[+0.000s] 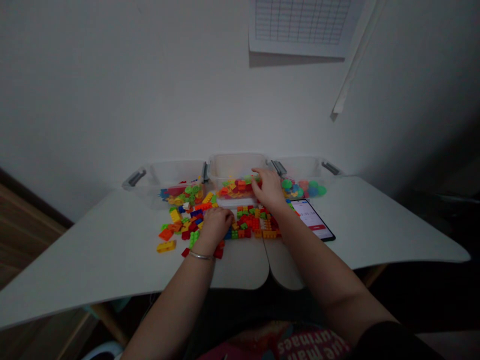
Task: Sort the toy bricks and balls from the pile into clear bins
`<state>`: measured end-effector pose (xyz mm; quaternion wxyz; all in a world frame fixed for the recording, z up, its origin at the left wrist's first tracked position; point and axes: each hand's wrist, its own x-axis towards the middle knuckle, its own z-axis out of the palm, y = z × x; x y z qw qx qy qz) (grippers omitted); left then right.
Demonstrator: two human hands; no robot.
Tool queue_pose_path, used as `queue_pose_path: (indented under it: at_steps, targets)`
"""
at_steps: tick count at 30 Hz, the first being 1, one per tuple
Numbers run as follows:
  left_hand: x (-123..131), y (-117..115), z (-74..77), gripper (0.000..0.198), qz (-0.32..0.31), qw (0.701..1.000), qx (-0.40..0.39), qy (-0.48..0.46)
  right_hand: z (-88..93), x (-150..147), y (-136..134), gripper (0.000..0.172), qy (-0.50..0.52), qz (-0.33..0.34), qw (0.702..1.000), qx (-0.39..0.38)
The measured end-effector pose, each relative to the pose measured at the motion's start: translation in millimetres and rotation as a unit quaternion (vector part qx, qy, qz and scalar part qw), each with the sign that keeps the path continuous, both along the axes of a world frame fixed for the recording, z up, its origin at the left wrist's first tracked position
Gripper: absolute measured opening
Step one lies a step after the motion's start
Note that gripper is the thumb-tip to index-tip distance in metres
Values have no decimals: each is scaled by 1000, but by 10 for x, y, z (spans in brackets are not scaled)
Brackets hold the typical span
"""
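My left hand [215, 226] rests low over the pile of colourful toy bricks [175, 216], its fingers curled down; what they hold, if anything, is hidden. My right hand [269, 187] is over the right front side of the middle clear bin [238, 162], fingers apart, with nothing visible between them. Orange, red and green bricks lie inside that bin below the fingers. Between my hands, red, green and orange bricks [249, 222] stand packed together on the white table.
The left clear bin [176, 170] holds green, yellow and red pieces. Green, blue and red round pieces are in the right clear bin [303, 167]. A phone [313, 220] lies right of my right forearm. The white table [123, 250] has a rounded split at its front edge.
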<state>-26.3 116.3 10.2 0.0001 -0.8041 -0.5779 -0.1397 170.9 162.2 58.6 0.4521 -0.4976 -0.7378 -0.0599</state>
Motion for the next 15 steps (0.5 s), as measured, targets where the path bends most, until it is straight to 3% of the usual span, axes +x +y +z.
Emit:
queue_pose_path:
  at_steps: [7,15]
  targets:
    - [13,0,22,26,20,1000,-3,2,-118,-134,-292,30,107,68,991,42]
    - [15,-60,49,17,14,998,41,-46,-554,-263,-527,29,63,119,989,-55]
